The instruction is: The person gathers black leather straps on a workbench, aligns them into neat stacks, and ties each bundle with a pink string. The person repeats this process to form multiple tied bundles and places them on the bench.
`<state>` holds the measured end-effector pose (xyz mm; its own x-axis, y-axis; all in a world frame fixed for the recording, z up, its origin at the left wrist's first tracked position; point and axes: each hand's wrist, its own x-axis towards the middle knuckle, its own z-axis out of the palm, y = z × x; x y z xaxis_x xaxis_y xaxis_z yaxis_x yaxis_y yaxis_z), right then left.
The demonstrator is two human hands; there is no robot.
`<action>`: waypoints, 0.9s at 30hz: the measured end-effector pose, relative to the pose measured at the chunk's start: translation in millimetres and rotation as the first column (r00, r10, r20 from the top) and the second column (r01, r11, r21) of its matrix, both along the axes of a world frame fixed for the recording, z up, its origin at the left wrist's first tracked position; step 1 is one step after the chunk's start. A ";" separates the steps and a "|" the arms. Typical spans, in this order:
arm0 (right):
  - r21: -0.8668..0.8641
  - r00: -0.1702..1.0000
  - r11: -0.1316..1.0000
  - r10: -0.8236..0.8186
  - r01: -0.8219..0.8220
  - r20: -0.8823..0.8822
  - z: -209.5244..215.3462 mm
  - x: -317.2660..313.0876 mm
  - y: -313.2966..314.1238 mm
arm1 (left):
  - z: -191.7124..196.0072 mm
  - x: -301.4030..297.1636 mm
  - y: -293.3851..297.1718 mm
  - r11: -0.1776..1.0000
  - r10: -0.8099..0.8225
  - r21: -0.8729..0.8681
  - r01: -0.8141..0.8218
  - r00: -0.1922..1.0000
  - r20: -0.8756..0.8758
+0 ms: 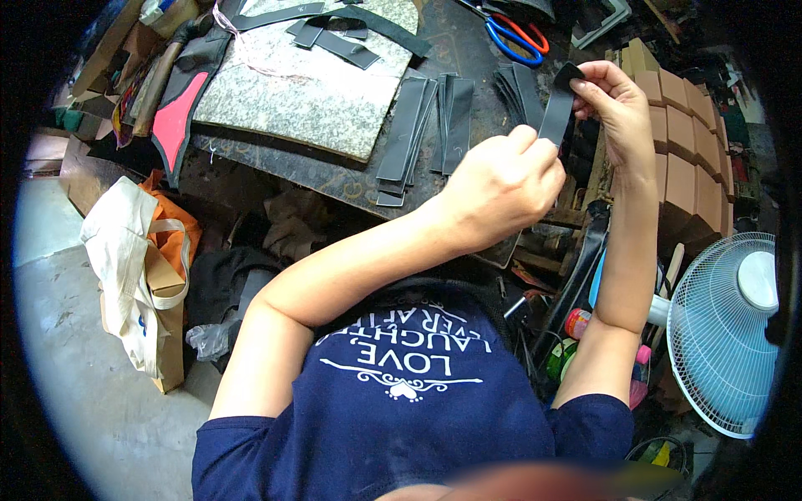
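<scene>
Over the right end of the dark table, a black leather-like strip (557, 115) is stretched between my two hands. My right hand (618, 104) pinches its far end, which curls over at the fingertips. Its near end goes behind my left hand (505, 185), which is closed in a fist; the fingers gripping there are turned away from view. Just left of the held strip lies a fanned bundle of similar strips (520, 90). Further left are a second bundle (455, 121) and a third, longer stack (404, 138).
A speckled stone slab (309, 92) carries loose black strips (342, 48). Scissors (514, 37) with red and blue handles lie at the far edge. A hammer (167, 75) rests left of the slab. Stacked brown boxes (681, 134) and a fan (727, 334) stand to the right.
</scene>
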<state>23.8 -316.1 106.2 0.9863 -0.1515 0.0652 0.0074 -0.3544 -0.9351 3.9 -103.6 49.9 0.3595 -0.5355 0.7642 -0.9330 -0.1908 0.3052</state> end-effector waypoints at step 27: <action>-0.621 0.953 0.742 -0.083 0.254 0.291 -50.0 17.4 24.0 | -11.4 -14.3 23.6 0.989 -0.072 0.127 0.082 0.994 -0.080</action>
